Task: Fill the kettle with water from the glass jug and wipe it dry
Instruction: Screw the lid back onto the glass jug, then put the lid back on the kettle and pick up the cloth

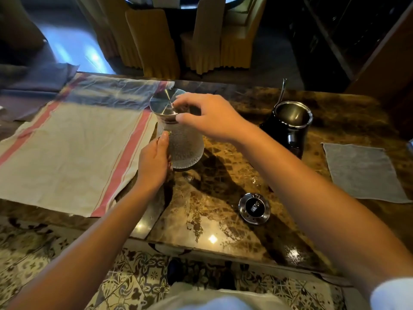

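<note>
head-worn, looking down, close over table [223,220]

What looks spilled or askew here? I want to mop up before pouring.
Shiny spots on the table near the jug may be droplets or glare; I cannot tell. The jug's lid sits tilted under the right hand. The kettle stands open, its lid lying apart.

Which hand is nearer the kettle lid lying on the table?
Left. The left hand grips the jug's side, up-left of the kettle lid; the right hand, at the jug's top, is farther.
</note>
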The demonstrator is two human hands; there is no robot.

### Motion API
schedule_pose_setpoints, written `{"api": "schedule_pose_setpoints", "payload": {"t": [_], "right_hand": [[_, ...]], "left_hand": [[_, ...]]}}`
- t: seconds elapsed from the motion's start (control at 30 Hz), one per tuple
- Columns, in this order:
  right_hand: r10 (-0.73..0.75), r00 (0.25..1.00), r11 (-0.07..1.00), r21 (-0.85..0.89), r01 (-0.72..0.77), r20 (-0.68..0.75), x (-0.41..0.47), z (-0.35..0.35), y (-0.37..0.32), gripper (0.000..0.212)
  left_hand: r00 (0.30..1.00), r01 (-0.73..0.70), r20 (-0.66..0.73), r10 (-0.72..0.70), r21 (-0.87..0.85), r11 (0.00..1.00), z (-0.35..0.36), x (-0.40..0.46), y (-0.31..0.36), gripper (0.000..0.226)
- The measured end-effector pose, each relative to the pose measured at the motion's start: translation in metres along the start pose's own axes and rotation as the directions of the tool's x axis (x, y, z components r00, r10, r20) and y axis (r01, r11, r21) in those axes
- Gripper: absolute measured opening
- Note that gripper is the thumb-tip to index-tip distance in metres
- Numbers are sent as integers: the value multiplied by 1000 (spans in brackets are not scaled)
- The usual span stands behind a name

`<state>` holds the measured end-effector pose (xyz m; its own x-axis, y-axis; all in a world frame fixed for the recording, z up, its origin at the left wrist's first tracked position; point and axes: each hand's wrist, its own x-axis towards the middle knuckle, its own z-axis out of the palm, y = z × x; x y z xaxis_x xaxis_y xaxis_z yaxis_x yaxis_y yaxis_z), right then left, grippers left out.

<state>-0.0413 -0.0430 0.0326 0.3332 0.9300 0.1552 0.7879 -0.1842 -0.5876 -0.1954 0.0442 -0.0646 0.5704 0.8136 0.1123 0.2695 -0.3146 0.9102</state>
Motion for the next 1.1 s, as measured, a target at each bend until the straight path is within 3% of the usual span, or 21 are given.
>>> {"api": "schedule_pose_setpoints", "payload": {"t": [0.1,0.2,0.3,0.4,0.5,0.63,0.83,0.97,1.1], "right_hand": [[-7,1000,995,95,8,-16,-21,-8,10,53],[41,993,965,263,-10,-113,-56,-18,28,52],[141,973,871,490,-35,-181,-98,-24,47,46],[277,942,755,649,-94,-187,-139,-22,61,35],[425,889,688,699,-195,-171,-179,-13,75,25],[578,803,692,609,-388,-146,-220,14,93,21],[662,727,735,346,-583,-181,-257,52,98,24],[616,762,787,188,-587,-199,-259,68,82,38],[585,794,804,-7,-594,-166,-248,73,71,44]], "left_hand": [[999,25,-47,-22,73,997,-1,-3,-1,49],[995,29,-94,-20,104,994,-7,-17,0,31],[998,-24,-62,33,149,989,-16,-35,-3,28],[975,-156,-124,183,201,967,-21,-51,-6,29],[898,-384,-115,424,262,885,-19,-60,-5,23],[853,-522,63,519,143,841,1,-58,-1,20],[814,-511,306,494,-30,859,41,-41,26,21],[775,-366,505,381,-133,921,70,-30,42,27],[716,-283,594,367,-233,930,101,-23,57,30]]}}
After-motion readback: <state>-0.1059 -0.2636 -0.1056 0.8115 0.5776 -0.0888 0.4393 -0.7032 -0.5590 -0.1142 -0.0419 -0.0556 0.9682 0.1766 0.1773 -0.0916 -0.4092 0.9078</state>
